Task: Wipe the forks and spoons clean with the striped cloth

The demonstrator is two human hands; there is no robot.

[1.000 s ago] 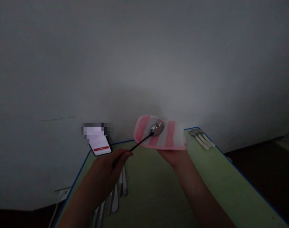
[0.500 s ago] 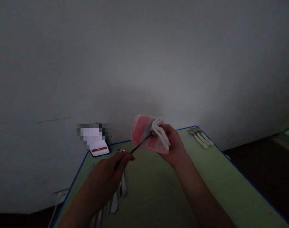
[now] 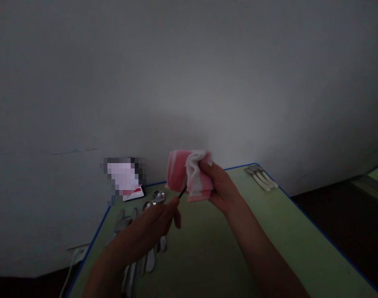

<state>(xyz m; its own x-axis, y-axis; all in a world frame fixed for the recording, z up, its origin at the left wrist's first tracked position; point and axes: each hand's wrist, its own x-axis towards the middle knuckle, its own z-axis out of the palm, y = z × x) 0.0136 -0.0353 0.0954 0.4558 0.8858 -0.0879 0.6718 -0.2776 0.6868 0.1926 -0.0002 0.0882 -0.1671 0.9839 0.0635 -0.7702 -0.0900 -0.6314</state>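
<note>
My left hand [image 3: 156, 221] pinches the handle of a spoon [image 3: 183, 192], which slants up and to the right. The spoon's bowl is hidden inside a pink and white striped cloth [image 3: 178, 169]. My right hand [image 3: 221, 184] is closed around that cloth from the right, its thumb pressing a white fold over the spoon. Both hands are held above the green table [image 3: 201, 248]. Under and beside my left hand lie several spoons [image 3: 159, 196] and other metal cutlery [image 3: 150, 260], partly covered by the hand and forearm.
At the table's far right corner lie several forks [image 3: 261, 178] with pale handles. A phone [image 3: 135, 193], its screen lit and partly blurred out, leans at the far left corner. A grey wall [image 3: 189, 82] rises behind the table; a white cable [image 3: 71, 269] hangs at left.
My right hand has folded the cloth, which lay flat under the spoon's bowl, over it and closed on it. The cloth has shifted left, and my left hand has moved slightly right and down.
</note>
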